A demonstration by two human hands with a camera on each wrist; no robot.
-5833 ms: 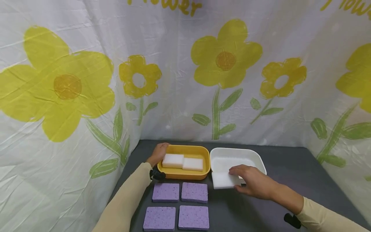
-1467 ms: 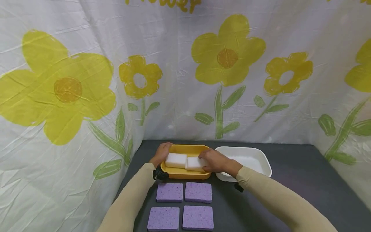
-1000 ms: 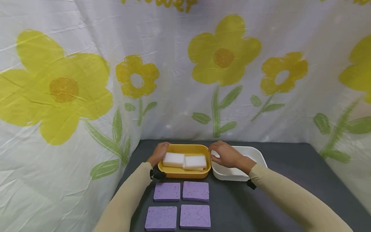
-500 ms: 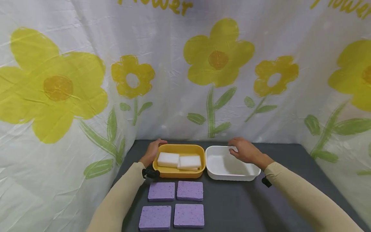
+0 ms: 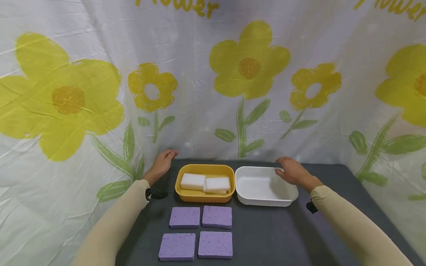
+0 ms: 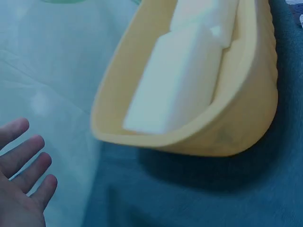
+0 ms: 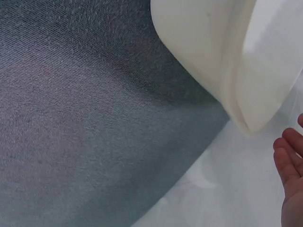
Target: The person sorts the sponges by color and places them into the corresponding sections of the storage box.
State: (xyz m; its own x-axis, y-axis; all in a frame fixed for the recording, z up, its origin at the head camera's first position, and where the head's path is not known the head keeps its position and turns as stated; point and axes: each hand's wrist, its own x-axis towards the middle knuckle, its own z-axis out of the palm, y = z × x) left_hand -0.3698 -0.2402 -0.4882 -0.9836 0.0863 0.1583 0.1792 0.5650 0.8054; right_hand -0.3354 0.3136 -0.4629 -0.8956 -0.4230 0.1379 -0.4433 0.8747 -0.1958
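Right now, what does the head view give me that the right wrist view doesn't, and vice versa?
Head only: the yellow tray with white blocks in it, four purple sponges in front, the left grip, and the curtain's yellow flowers.

Right wrist only: a visible gap between the right grip's fingers and the white tray's rim; from the head they overlap. Also the tablecloth's weave up close.

Both: white tray, right grip, dark tablecloth, pale curtain.

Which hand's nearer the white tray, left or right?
Right. The right hand is at the white tray's far right corner; the left hand is off to the left, beyond the yellow tray that sits between.
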